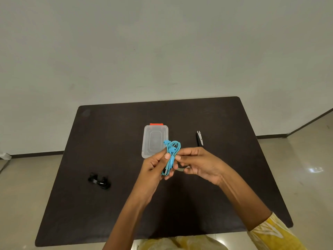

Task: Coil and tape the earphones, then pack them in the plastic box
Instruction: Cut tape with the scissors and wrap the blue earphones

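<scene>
2 hands: left hand (pixel 155 166) & right hand (pixel 196 165) both pinch 1 blue earphone coil (pixel 172 154); 1 plastic box (pixel 155 140) behind.

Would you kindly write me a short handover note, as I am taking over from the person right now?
Left hand: grips the coiled blue earphones above the table.
Right hand: pinches the coil from the other side; something small sits under its fingers, perhaps tape, cannot tell.
Plastic box: on the table just beyond the hands, with an orange clasp at its far end; whether its lid is on is unclear.
Cutter: right of the box.
Black earphones: bundled, on the table at left.
Done: blue pair coiled.
Left: tape it, then pack the earphones in the box.
</scene>
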Demonstrator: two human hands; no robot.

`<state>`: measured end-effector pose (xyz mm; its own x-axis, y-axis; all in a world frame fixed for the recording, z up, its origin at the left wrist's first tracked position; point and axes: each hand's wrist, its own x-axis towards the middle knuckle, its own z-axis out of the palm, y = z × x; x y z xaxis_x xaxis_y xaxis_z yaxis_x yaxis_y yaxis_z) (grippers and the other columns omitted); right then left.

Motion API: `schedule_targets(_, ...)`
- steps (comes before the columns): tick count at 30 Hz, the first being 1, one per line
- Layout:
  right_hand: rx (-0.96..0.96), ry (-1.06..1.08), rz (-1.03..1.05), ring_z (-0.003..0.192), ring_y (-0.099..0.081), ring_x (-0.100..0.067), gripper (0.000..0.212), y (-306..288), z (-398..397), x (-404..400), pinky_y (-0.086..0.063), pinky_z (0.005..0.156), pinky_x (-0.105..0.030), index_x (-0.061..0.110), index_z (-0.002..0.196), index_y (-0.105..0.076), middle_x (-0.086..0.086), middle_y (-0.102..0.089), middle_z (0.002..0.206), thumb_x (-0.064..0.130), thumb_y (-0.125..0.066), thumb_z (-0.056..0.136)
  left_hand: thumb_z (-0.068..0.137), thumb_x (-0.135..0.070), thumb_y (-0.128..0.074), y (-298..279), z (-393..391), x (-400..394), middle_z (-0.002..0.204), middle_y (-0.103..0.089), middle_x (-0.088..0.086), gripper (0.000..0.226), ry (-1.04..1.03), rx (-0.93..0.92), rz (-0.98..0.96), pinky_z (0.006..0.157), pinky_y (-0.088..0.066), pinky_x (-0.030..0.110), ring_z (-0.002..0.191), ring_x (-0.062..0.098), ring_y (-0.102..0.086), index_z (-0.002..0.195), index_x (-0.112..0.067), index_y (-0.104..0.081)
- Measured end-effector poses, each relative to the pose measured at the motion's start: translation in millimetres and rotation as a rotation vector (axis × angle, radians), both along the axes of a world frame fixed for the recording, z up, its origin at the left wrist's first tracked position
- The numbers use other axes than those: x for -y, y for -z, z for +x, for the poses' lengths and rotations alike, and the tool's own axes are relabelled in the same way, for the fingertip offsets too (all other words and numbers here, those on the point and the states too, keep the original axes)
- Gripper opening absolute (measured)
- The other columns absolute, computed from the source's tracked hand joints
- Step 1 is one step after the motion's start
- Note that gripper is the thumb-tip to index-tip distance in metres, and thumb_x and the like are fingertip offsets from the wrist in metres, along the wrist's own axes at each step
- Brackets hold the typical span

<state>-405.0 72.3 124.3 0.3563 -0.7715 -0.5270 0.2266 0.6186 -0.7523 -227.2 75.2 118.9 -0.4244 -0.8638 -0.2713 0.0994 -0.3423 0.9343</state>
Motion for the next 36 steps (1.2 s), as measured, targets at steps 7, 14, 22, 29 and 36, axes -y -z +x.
schedule_targets(7,0.101,-0.031,-0.059,0.073,-0.061,-0.006,0.03,8,0,-6,-0.05,0.063,-0.015,0.005,0.11,-0.066,-0.001,-0.068,0.082,0.016,-0.066,0.082,0.08,-0.03,-0.063,0,7,9,0.082,-0.071,0.005,0.053,0.059,-0.078,0.256,0.053,-0.051,0.022,0.063,0.013,-0.064,0.13,-0.019,-0.051)
schedule_targets(14,0.013,0.073,-0.088,0.085,-0.061,-0.012,0.03,13,2,-10,-0.052,0.065,-0.019,0.01,0.105,-0.07,-0.003,-0.068,0.096,0.02,-0.07,0.077,0.074,-0.033,-0.068,6,4,12,0.077,-0.072,0.008,0.029,-0.02,-0.062,0.372,0.052,-0.053,0.019,0.06,0.011,-0.066,0.089,-0.008,-0.074)
schedule_targets(22,0.129,0.035,-0.061,0.085,-0.063,-0.007,0.027,9,5,-7,-0.052,0.066,-0.016,0.019,0.103,-0.074,0.002,-0.072,0.094,0.022,-0.071,0.077,0.074,-0.028,-0.063,9,-6,8,0.063,-0.067,0.008,0.03,-0.089,-0.421,0.692,0.041,-0.051,0.016,0.044,0.008,-0.062,0.087,-0.004,-0.076)
schedule_targets(29,0.131,0.14,0.061,0.073,-0.064,-0.008,0.026,14,6,-9,-0.052,0.057,-0.016,0.007,0.098,-0.071,-0.003,-0.071,0.087,0.014,-0.07,0.074,0.074,-0.025,-0.064,12,-3,9,0.065,-0.069,0.009,0.027,-0.057,-0.379,0.75,0.044,-0.054,0.019,0.049,0.01,-0.066,0.085,-0.004,-0.077)
schedule_targets(36,-0.054,0.18,0.046,0.069,-0.063,-0.006,0.03,12,8,-9,-0.051,0.058,-0.017,0.001,0.104,-0.069,-0.003,-0.066,0.08,0.016,-0.072,0.078,0.081,-0.032,-0.06,9,4,12,0.091,-0.074,0.016,0.037,-0.023,-0.002,0.31,0.065,-0.059,0.029,0.081,0.024,-0.073,0.105,-0.007,-0.07)
